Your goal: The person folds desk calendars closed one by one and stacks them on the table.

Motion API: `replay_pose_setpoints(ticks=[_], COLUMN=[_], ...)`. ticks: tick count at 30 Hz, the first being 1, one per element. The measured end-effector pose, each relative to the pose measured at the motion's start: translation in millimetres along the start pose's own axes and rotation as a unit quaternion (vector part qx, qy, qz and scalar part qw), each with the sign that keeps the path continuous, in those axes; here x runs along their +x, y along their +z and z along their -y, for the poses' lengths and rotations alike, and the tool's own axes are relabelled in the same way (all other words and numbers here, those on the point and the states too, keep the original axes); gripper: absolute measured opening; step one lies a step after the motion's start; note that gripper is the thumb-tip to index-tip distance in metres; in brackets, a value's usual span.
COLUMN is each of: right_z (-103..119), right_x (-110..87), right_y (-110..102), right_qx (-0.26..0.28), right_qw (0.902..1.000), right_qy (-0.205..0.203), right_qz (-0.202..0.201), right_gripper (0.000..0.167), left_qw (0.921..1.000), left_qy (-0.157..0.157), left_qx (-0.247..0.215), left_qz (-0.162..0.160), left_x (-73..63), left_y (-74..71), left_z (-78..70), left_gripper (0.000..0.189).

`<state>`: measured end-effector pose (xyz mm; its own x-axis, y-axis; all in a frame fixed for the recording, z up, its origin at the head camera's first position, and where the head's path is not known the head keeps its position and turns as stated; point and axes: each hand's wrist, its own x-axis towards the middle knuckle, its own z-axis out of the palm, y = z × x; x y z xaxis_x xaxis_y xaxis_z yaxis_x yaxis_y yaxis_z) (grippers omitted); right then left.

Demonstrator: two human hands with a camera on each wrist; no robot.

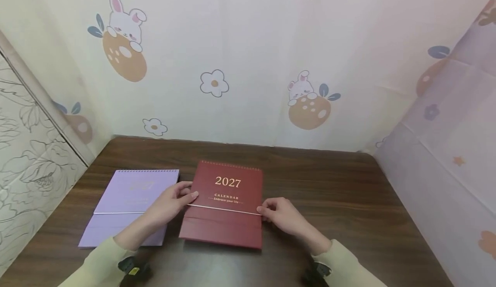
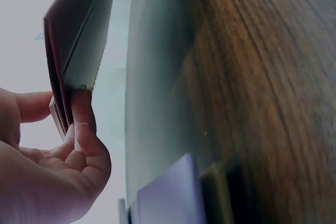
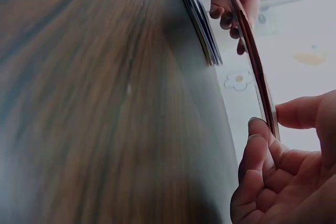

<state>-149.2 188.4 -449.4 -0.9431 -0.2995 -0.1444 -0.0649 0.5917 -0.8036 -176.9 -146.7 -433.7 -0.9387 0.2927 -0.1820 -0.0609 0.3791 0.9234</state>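
A dark red 2027 desk calendar point(image 1: 228, 226), with a spiral binding at its top and a pale band across it, is held between both hands. My left hand point(image 1: 170, 203) grips its left edge, thumb on the cover and fingers behind. On the opposite edge my right hand point(image 1: 284, 216) pinches it near the band. Both wrist views show the calendar point(image 2: 79, 30) lifted off the table, thumb on one face and fingers on the other. A lilac calendar point(image 1: 116, 192) lies flat to the left, partly covered by my left forearm.
The brown wood-grain table point(image 1: 329, 183) reaches back to a pale curtain point(image 1: 252, 106) printed with rabbits and flowers. More printed cloth point(image 1: 445, 149) hangs on the right, and a panel with line-drawn flowers point(image 1: 31, 158) stands at the left.
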Motion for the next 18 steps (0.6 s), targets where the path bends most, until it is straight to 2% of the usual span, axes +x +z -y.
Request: replay_pose_setpoints(ticks=[9,18], right_z=[19.0,41.1], right_x=[12.6,27.9], right_y=[19.2,47.3], right_qx=[0.016,0.003], right_qw=[0.9998,0.9995], right_qy=[-0.008,-0.03], right_qz=[0.005,0.014], right_gripper=[0.023,0.026], left_qw=[0.9975,0.9949], left_qy=[-0.045,-0.042], left_qx=[0.032,0.066], left_qz=[-0.045,-0.063], left_x=[-14.0,-23.4], left_y=[-17.3,-47.0], left_z=[-1.7,11.4], left_gripper=[0.067,0.068])
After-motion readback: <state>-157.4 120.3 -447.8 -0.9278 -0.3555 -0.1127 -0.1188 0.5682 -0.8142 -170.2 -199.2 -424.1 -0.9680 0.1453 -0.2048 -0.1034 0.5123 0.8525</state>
